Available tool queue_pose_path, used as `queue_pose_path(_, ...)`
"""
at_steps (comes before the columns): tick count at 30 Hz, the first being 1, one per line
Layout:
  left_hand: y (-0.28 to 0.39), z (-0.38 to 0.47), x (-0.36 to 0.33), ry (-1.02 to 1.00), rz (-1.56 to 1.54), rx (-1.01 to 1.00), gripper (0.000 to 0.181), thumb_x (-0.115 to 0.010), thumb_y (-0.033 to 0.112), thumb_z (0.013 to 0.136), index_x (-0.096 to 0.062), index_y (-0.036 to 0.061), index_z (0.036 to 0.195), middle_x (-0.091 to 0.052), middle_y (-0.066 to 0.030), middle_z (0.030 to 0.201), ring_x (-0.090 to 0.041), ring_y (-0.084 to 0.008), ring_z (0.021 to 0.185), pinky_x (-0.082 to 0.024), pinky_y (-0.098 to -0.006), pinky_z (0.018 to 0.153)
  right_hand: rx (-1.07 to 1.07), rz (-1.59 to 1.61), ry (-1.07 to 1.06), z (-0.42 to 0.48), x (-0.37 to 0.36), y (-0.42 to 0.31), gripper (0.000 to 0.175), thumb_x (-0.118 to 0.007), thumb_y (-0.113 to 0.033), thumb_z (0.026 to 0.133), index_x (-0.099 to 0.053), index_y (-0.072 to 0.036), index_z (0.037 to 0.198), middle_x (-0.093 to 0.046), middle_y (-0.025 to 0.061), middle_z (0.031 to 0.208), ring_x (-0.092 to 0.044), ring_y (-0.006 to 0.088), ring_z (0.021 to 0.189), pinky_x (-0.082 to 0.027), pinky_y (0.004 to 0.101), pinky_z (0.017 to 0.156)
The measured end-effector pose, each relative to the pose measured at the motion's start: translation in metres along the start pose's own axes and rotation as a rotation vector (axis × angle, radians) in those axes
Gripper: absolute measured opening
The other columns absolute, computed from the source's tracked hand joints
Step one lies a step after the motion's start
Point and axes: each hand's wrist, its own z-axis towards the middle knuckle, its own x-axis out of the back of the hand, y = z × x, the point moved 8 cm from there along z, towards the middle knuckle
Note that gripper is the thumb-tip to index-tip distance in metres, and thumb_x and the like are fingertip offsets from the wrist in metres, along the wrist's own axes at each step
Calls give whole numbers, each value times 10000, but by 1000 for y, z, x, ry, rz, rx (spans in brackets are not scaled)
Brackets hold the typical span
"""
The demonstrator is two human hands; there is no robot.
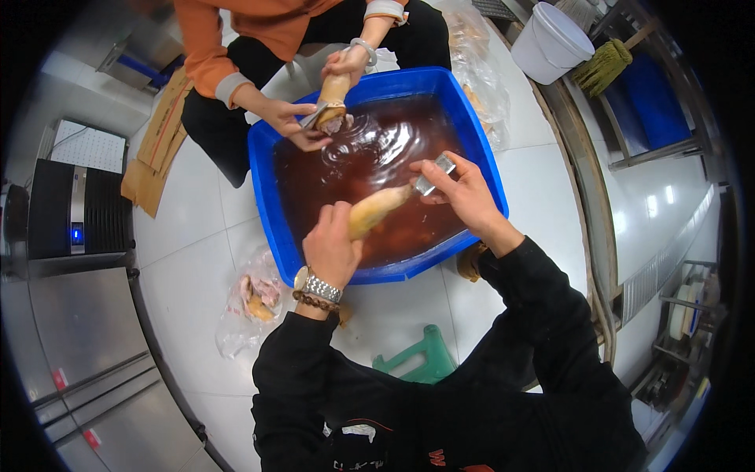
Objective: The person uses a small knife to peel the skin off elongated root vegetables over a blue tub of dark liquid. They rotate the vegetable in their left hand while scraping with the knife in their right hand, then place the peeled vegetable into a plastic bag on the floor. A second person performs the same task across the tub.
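Observation:
My left hand (335,245) grips a pale yellow, skin-on animal leg piece (377,209), perhaps a trotter. Its tapered end points toward my right hand (466,192), whose fingers are closed on a small rectangular metal tool (435,174). The tool is at the tip of the piece; whether they touch I cannot tell. Both hands are above a blue plastic tub (498,177) of reddish-brown water (383,141). Orange shapes below the surface are too blurred to name. Across the tub, a co-worker's hands hold another leg piece (335,97) and a thin metal blade (312,117).
A plastic bag of meat pieces (259,298) lies on the tiled floor left of the tub. More bagged pieces (481,106) lie to its right. A green plastic stool (433,354) is below me. Flattened cardboard (156,153), a white bucket (551,44) and a broom (604,65) stand farther off.

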Motion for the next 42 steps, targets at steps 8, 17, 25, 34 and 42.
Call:
queue_pose_path(8,-6,-5,-37,-469,-993,262,634,-867,217,898,-519,20,1390,-682,-132,1273,-713,-210,1067,-597,-329,870,-176,-157,-299,-2,-25,16,371,-737,-321,1033,-695,14,1187,-736,75,1037,-718,132,862,-615,291,705)
queue_pose_path(17,-23,12,-22,-96,-1887,435,500,-628,37,1024,-462,33,1496,-607,-97,1407,-604,-224,1308,-497,-415,1121,-132,323,-77,-13,-36,2,270,-668,-258,1078,-659,-24,1211,-732,96,1099,-746,188,982,-652,328,832)
queue_pose_path(25,-17,-13,-71,-319,-1911,676,392,-655,139,1057,-527,42,1414,-684,-96,1238,-696,-203,1127,-573,-357,959,52,-132,-195,-24,-54,2,195,-722,-236,1052,-709,-49,1106,-702,-26,956,-602,44,895,-505,248,820)
queue_pose_path(34,28,-29,-55,-610,-1560,639,510,-716,20,954,-477,22,1404,-660,-129,1136,-751,-226,877,-655,-335,656,554,-555,-196,-24,-56,-29,246,-778,-144,956,-688,30,1105,-660,174,1292,-671,322,1135,-561,395,906)
queue_pose_path(42,35,-31,-51,-685,-1521,646,551,-695,-29,913,-464,30,1410,-687,-124,1081,-657,-149,724,-545,-261,560,513,-560,-22,-16,-35,-36,133,-726,-97,985,-687,7,1059,-745,164,995,-732,320,830,-580,363,740)
